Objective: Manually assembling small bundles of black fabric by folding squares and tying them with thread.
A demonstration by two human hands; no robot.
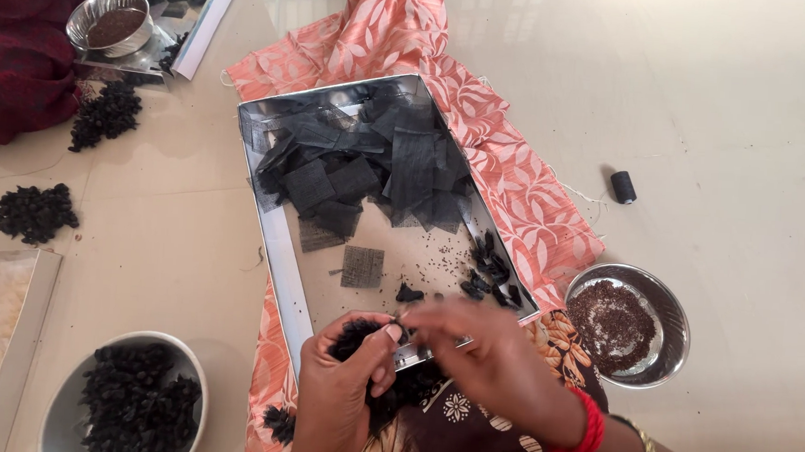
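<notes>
My left hand (341, 385) pinches a small black mesh bundle (356, 336) at the near edge of a shiny metal tray (281, 256). Close beside it, my right hand (492, 357), with a red bangle at the wrist, has its fingertips pinched at the same bundle; motion blur hides the exact grip. The tray holds a heap of black mesh squares (369, 163), a single square (363, 266) lying flat, and a few small tied black bundles (491, 273) along its right side.
A steel bowl of brown seeds (627, 325) stands right of the tray, a black thread spool (623, 186) beyond it. A white bowl of black bundles (131, 403) sits at lower left. Another person (19, 16) sits at upper left by a second seed bowl (112, 24). Orange patterned cloth (414, 31) lies under the tray.
</notes>
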